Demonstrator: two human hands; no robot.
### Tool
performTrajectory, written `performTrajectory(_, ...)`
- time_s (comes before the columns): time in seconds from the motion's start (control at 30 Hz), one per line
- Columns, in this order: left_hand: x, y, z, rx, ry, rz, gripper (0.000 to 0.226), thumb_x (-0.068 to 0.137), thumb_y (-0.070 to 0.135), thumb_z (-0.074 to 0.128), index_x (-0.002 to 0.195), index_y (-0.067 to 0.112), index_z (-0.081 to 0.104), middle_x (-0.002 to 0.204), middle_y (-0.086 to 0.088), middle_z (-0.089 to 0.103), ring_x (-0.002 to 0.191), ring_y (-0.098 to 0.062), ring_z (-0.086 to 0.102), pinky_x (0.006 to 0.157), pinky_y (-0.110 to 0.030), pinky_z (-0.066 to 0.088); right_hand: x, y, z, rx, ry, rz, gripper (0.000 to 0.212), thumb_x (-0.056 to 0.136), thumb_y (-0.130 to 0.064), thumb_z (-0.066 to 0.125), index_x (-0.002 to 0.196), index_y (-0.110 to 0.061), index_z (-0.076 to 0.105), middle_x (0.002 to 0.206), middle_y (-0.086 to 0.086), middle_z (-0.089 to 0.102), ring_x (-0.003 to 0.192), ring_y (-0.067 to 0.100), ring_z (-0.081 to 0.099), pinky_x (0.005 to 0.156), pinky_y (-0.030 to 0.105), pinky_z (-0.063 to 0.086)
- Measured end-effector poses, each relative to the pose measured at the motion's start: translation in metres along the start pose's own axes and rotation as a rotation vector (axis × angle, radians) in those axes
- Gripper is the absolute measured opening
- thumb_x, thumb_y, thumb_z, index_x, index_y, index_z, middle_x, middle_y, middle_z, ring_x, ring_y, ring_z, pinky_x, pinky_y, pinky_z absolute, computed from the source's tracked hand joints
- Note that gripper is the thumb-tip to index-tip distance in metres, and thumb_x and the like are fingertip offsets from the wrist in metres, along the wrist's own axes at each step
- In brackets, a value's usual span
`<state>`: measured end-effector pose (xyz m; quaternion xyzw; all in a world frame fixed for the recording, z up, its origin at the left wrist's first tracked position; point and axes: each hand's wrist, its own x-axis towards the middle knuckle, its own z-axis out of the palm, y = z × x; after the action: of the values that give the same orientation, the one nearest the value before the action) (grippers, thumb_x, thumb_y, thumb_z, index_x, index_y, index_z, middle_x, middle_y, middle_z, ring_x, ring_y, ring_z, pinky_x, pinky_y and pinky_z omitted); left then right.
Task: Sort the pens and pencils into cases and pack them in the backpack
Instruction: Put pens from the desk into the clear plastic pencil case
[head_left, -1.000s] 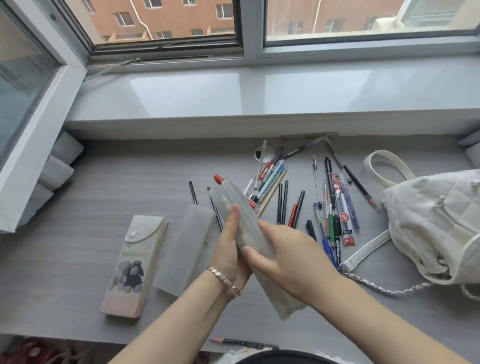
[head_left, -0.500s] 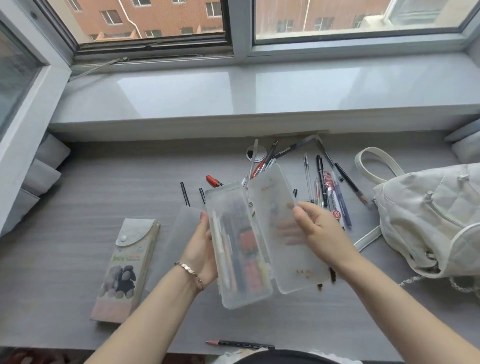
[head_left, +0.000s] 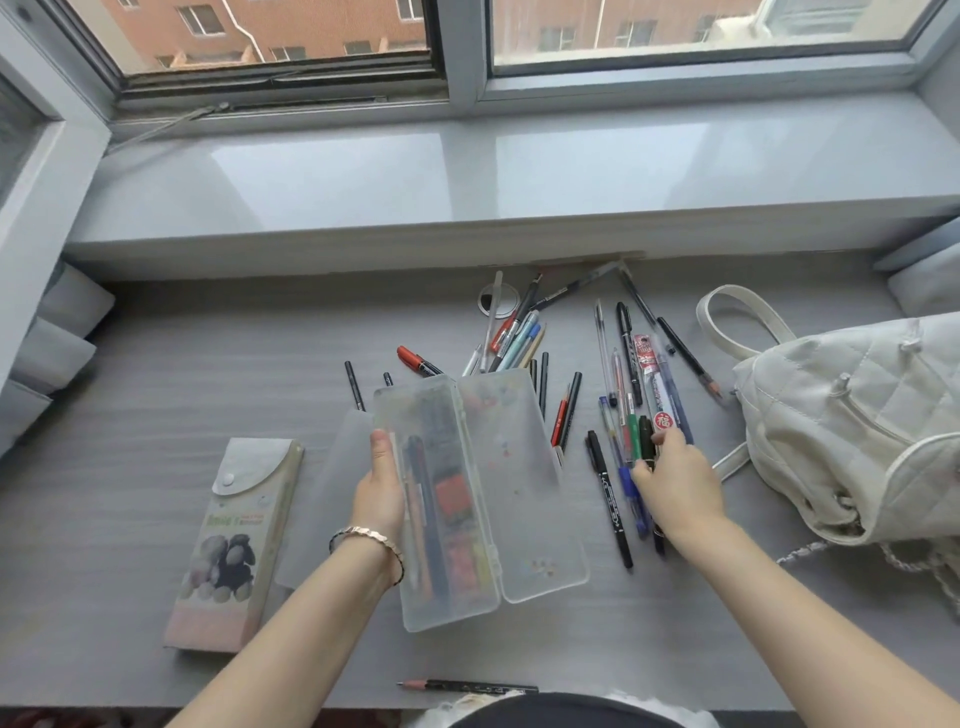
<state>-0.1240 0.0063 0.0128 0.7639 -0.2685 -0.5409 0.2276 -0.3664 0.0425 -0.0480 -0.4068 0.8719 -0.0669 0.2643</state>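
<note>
left hand (head_left: 382, 493) grips open frosted plastic case (head_left: 519, 467); right hand (head_left: 675, 478) pinches black pen (head_left: 644, 434), axis near-far, right of case.

The grey wood-grain bench (head_left: 156, 395) stretches beneath the left hand (head_left: 379, 499) and the right hand (head_left: 678, 483). Beyond both, a pale glossy windowsill (head_left: 467, 182) runs the full width, with a window (head_left: 457, 52) above it. Through the glass a red-brick building (head_left: 311, 26) shows. A round cable hole (head_left: 509, 301) sits in the bench beyond and between the hands, near the sill. Grey pads (head_left: 52, 353) stand stacked well to the left of the left hand.
</note>
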Motion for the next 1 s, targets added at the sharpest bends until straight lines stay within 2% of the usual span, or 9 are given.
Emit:
performTrajectory(0.1, -0.001, -0.002, 0.002, -0.032, 0.001, -0.024, 0.071, 0.091, 0.060, 0.020, 0.138, 0.010, 0.039, 0.144, -0.009, 0.041, 0.132, -0.027, 0.037, 0.108, -0.036, 0.028, 0.003, 0.000, -0.006, 0.046, -0.017, 0.046, 0.026, 0.084, -0.016, 0.057, 0.105, 0.000, 0.052, 0.103, 0.021, 0.062, 0.097, 0.036, 0.057, 0.079, 0.036, 0.044)
performTrajectory(0.2, -0.003, -0.004, 0.003, -0.051, 0.007, -0.022, 0.071, 0.090, 0.060, 0.022, 0.138, 0.012, 0.039, 0.144, -0.007, 0.041, 0.132, -0.027, 0.038, 0.109, -0.037, 0.028, -0.004, -0.011, -0.007, 0.077, 0.043, -0.078, 0.014, 0.084, -0.015, 0.054, 0.088, -0.002, 0.054, 0.095, 0.021, 0.061, 0.084, 0.033, 0.055, 0.071, 0.034, 0.041)
performTrajectory(0.43, -0.005, -0.004, 0.002, -0.014, -0.001, 0.042, 0.067, 0.092, 0.057, 0.021, 0.141, 0.014, 0.035, 0.148, -0.004, 0.036, 0.137, -0.024, 0.032, 0.112, -0.035, 0.023, -0.021, -0.025, 0.013, -0.225, -0.095, -0.238, 0.022, 0.088, -0.019, 0.055, 0.104, -0.005, 0.053, 0.106, 0.014, 0.061, 0.099, 0.033, 0.058, 0.077, 0.033, 0.045)
performTrajectory(0.53, -0.005, -0.006, 0.001, 0.012, -0.004, 0.064, 0.066, 0.092, 0.056, 0.021, 0.140, 0.013, 0.037, 0.146, -0.005, 0.038, 0.136, -0.024, 0.034, 0.111, -0.034, 0.025, -0.025, -0.030, 0.004, -0.035, -0.069, -0.228, 0.017, 0.083, -0.016, 0.057, 0.096, -0.005, 0.059, 0.096, 0.014, 0.066, 0.089, 0.031, 0.059, 0.073, 0.034, 0.047)
performTrajectory(0.67, -0.004, -0.009, 0.005, 0.034, 0.002, 0.057, 0.067, 0.092, 0.056, 0.022, 0.137, 0.011, 0.041, 0.142, -0.007, 0.044, 0.131, -0.027, 0.039, 0.110, -0.038, 0.029, -0.046, -0.064, -0.036, 0.321, 0.084, -0.415, 0.008, 0.080, -0.014, 0.063, 0.087, -0.014, 0.066, 0.077, 0.002, 0.068, 0.073, 0.020, 0.061, 0.067, 0.030, 0.047)
performTrajectory(0.77, -0.009, -0.009, 0.015, 0.078, -0.006, 0.096, 0.066, 0.093, 0.055, 0.021, 0.133, 0.009, 0.046, 0.139, -0.008, 0.047, 0.130, -0.027, 0.041, 0.112, -0.038, 0.028, -0.073, -0.094, -0.050, 0.512, -0.122, -0.549, 0.012, 0.078, -0.013, 0.068, 0.079, -0.025, 0.065, 0.070, -0.007, 0.066, 0.065, 0.006, 0.061, 0.061, 0.017, 0.049)
performTrajectory(0.83, -0.014, -0.009, 0.021, 0.049, -0.034, 0.116, 0.064, 0.093, 0.053, 0.022, 0.131, 0.009, 0.048, 0.134, -0.007, 0.049, 0.128, -0.026, 0.043, 0.109, -0.035, 0.031, -0.086, -0.102, -0.036, 0.493, -0.258, -0.584, 0.011, 0.079, -0.016, 0.068, 0.089, -0.019, 0.067, 0.078, -0.002, 0.069, 0.071, 0.010, 0.063, 0.069, 0.022, 0.053)
performTrajectory(0.93, -0.017, -0.009, 0.028, 0.003, -0.060, 0.107, 0.062, 0.094, 0.053, 0.021, 0.135, 0.013, 0.044, 0.139, -0.007, 0.047, 0.130, -0.023, 0.041, 0.110, -0.034, 0.030, -0.092, -0.100, -0.010, 0.208, -0.064, -0.665, 0.037, 0.079, -0.021, 0.070, 0.112, -0.008, 0.060, 0.091, 0.007, 0.067, 0.083, 0.022, 0.063, 0.076, 0.030, 0.051)
performTrajectory(1.0, -0.018, -0.009, 0.030, -0.030, -0.061, 0.057, 0.064, 0.092, 0.056, 0.021, 0.136, 0.015, 0.042, 0.141, -0.007, 0.045, 0.130, -0.025, 0.041, 0.111, -0.038, 0.030, -0.090, -0.091, 0.005, 0.054, 0.106, -0.799, 0.052, 0.068, -0.019, 0.079, 0.114, -0.004, 0.059, 0.082, 0.008, 0.065, 0.072, 0.024, 0.065, 0.060, 0.026, 0.053)
